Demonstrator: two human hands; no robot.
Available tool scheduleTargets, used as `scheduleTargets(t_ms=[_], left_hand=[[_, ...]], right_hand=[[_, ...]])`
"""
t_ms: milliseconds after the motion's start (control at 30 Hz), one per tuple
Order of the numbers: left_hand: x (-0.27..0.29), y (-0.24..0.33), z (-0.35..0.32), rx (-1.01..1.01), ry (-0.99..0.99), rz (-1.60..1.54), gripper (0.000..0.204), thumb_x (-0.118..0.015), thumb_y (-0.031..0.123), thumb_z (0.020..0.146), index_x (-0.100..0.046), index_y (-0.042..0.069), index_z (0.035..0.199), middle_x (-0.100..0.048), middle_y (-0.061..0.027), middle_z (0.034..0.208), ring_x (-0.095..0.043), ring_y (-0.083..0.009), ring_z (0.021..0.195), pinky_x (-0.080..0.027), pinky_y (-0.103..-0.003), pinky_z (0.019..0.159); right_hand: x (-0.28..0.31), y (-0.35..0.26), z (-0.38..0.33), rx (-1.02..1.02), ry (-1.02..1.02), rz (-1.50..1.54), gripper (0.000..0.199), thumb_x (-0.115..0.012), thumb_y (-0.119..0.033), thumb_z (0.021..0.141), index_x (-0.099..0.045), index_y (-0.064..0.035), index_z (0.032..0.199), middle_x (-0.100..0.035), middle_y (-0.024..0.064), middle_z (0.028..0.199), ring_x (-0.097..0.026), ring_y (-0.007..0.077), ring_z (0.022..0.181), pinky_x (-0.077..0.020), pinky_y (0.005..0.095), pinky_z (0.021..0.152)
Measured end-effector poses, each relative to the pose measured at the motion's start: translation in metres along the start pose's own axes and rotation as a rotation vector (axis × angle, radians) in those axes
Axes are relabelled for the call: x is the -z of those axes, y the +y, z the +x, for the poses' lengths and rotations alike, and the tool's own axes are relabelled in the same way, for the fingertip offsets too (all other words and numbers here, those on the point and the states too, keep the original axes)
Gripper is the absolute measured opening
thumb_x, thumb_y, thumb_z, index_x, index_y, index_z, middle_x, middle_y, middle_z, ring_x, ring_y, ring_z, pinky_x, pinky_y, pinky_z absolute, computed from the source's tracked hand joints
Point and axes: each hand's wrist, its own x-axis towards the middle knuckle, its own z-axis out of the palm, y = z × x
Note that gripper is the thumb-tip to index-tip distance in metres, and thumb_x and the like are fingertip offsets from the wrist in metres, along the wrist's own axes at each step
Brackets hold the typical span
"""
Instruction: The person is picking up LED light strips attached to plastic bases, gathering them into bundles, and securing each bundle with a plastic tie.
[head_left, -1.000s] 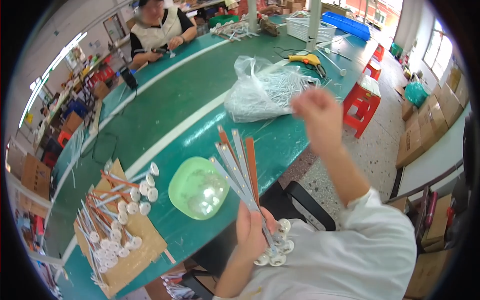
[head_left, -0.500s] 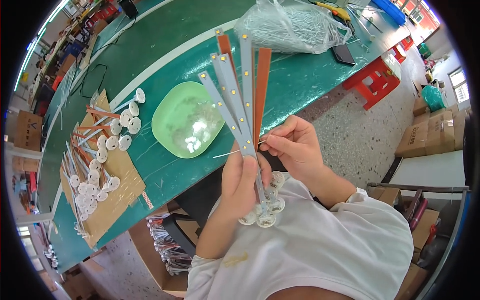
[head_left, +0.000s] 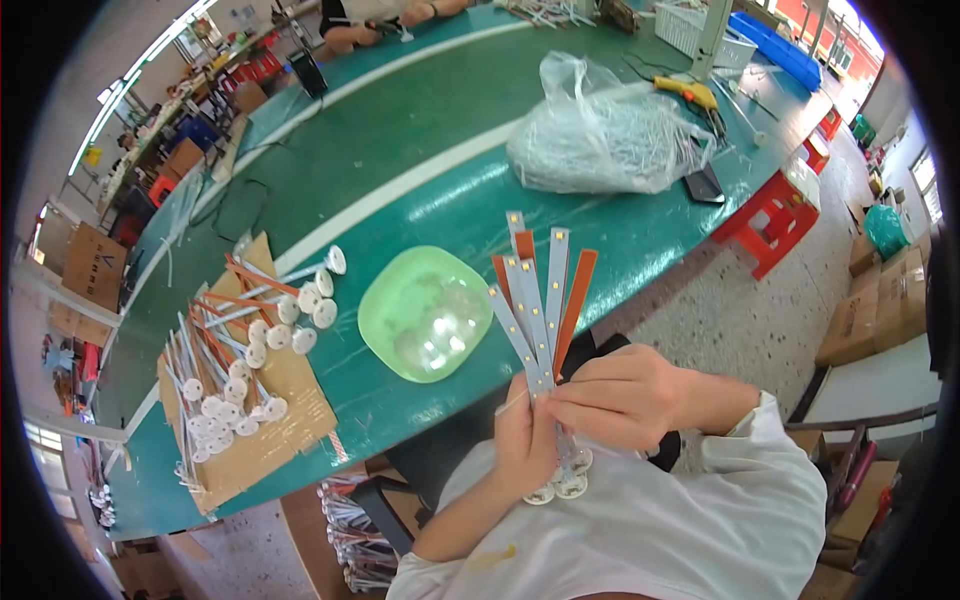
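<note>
My left hand (head_left: pixel 527 437) grips a fanned bundle of long thin LED strips (head_left: pixel 541 295), white and orange, with round white discs (head_left: pixel 562 486) at their lower ends near my lap. My right hand (head_left: pixel 620 397) pinches the same bundle at its middle, just right of the left hand. A thin white wire sticks out left of my fingers. A pale green square plate (head_left: pixel 426 313) holding small clear parts lies on the green table (head_left: pixel 420 150) just left of the strips.
A cardboard sheet (head_left: pixel 290 385) at the table's left carries several finished strips with white discs (head_left: pixel 260 335). A clear plastic bag of white parts (head_left: pixel 603 135), a dark phone (head_left: pixel 703 184) and a yellow tool (head_left: pixel 690 93) lie farther back. Red stools (head_left: pixel 775 220) stand at right. Another person sits at the far end.
My right hand came down from the bag area to the strip bundle and now pinches it. The view has tilted so the bundle sits lower and closer to my lap.
</note>
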Motion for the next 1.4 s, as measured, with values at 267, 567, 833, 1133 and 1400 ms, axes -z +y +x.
scheduleTargets(t_ms=[267,567,833,1133,1400], left_hand=[[0.011,-0.019,0.002,-0.225,-0.045,0.536,0.038,-0.045,-0.003,0.088,-0.045,-0.009,0.125,-0.062,-0.0234,0.076,-0.066,-0.0369,0.067,-0.050,-0.038,0.057],[0.010,-0.017,-0.005,0.062,0.029,0.062,0.026,-0.041,0.005,0.098,-0.041,-0.003,0.122,-0.062,-0.0137,0.092,-0.064,-0.0199,0.081,-0.049,-0.029,0.068],[0.024,0.015,0.001,0.137,-0.224,-0.150,0.032,-0.046,0.007,0.099,-0.034,0.002,0.129,-0.055,-0.0090,0.107,-0.056,-0.0113,0.092,-0.045,-0.026,0.081],[0.022,0.009,0.006,0.107,-0.319,-0.388,0.038,-0.048,0.007,0.098,-0.029,0.002,0.131,-0.052,-0.0063,0.094,-0.053,-0.0115,0.075,-0.046,-0.027,0.068],[0.015,0.002,0.006,-0.087,-0.059,-0.144,0.029,-0.040,0.024,0.103,-0.041,0.000,0.119,-0.050,-0.0030,0.082,-0.045,-0.0071,0.063,-0.038,-0.023,0.055]], right_hand=[[0.004,-0.002,0.025,-0.131,-0.353,-0.058,0.041,-0.064,-0.011,0.065,-0.063,0.0030,0.103,-0.052,0.0025,0.071,-0.058,0.0165,0.067,-0.0487,0.0259,0.051],[-0.030,0.002,0.002,-0.132,-0.033,-0.021,0.033,-0.068,-0.005,0.064,-0.067,-0.0003,0.096,-0.062,0.0050,0.079,-0.063,0.0201,0.069,-0.0530,0.0300,0.054],[-0.044,-0.002,-0.021,-0.363,0.395,0.343,0.024,-0.068,0.008,0.070,-0.070,-0.0030,0.091,-0.068,0.0076,0.075,-0.066,0.0216,0.063,-0.0542,0.0303,0.057],[-0.052,-0.004,-0.017,-0.581,0.486,0.754,0.016,-0.068,0.011,0.076,-0.069,0.0010,0.088,-0.068,0.0142,0.076,-0.066,0.0227,0.063,-0.0508,0.0289,0.056],[-0.060,-0.011,-0.015,-0.756,0.548,0.968,0.010,-0.066,0.012,0.080,-0.069,0.0048,0.087,-0.069,0.0158,0.079,-0.068,0.0184,0.067,-0.0520,0.0278,0.057]])
